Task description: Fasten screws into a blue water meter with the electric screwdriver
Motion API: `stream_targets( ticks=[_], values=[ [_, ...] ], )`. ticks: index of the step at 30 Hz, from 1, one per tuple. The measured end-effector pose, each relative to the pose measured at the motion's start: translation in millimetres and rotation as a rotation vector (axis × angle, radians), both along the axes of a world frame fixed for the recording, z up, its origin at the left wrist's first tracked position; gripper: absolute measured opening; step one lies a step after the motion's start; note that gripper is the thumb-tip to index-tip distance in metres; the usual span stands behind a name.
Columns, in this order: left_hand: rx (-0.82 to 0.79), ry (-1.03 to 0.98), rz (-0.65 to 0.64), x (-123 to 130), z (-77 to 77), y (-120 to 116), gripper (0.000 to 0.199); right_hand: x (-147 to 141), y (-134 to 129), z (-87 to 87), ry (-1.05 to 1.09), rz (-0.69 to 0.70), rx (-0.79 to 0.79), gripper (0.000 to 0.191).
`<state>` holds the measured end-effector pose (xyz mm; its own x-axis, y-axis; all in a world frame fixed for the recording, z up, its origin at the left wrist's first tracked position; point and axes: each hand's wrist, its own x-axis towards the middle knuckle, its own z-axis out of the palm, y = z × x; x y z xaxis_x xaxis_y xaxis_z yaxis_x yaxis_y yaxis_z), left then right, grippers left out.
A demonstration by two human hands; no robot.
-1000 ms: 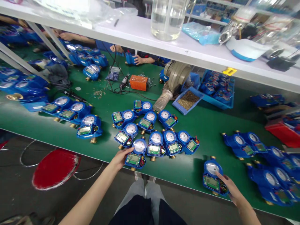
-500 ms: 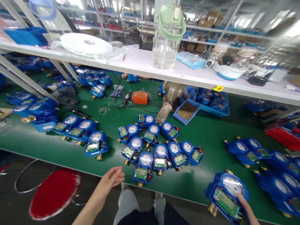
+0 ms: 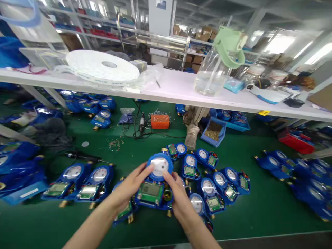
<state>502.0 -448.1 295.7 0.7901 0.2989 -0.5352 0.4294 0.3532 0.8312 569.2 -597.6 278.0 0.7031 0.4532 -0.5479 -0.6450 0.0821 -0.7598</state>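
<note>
Both hands grip one blue water meter (image 3: 149,192), with a round white dial on top and a green circuit board with a grey display below. My left hand (image 3: 132,185) wraps its left side, thumb on the dial's edge. My right hand (image 3: 178,195) closes on its right side, thumb also at the dial. The held meter partly covers others behind it. Just right of my right hand lies another blue meter (image 3: 196,204), partly hidden by that hand. Several more, such as one meter (image 3: 213,195), are grouped on the green table beyond.
Two meters (image 3: 94,183) lie to the left, more meters (image 3: 281,164) at the right. An orange box (image 3: 160,121), a cabled tool (image 3: 141,123), a screwdriver (image 3: 85,157) and a blue tray of small brass-coloured parts (image 3: 214,131) stand farther back. A white shelf (image 3: 176,91) with a bottle (image 3: 212,74) crosses above.
My right hand has brought the water meter from the far right to the middle. My left hand, empty before, now grips it too. The view has shifted.
</note>
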Motion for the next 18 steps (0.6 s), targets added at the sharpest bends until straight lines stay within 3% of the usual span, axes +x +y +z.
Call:
stream_targets(
  ticks=[2, 4, 6, 8, 11, 13, 15, 18],
  values=[
    [-0.08, 0.007, -0.068, 11, -10.3, 55, 0.07, -2, 55, -21.0, -0.023, -0.018, 0.049, 0.065],
    [-0.08, 0.016, -0.185, 28, -33.5, 103, 0.066, 0, 97, -44.1, -0.015, -0.032, 0.056, 0.065],
    [-0.07, 0.037, -0.241, 50, -65.9, 136, 0.064, 3, 123, -64.8, 0.002, -0.028, 0.05, 0.068],
    [-0.069, 0.057, -0.3, 71, -101.4, 156, 0.065, 3, 130, -79.6, -0.005, -0.027, 0.023, 0.07],
    [-0.071, 0.085, -0.412, 98, -147.5, 168, 0.068, -4, 106, -88.1, -0.058, -0.057, -0.086, 0.075],
    [-0.071, 0.101, -0.493, 111, -168.6, 169, 0.069, -14, 77, -86.8, -0.128, -0.02, -0.19, 0.074],
    [-0.075, 0.106, -0.575, 121, -181.9, 169, 0.068, -27, 46, -85.2, -0.192, 0.054, -0.248, 0.064],
    [-0.077, 0.098, -0.684, 134, -190.9, 169, 0.065, -49, 10, -93.8, -0.175, 0.034, -0.296, 0.063]
  ],
)
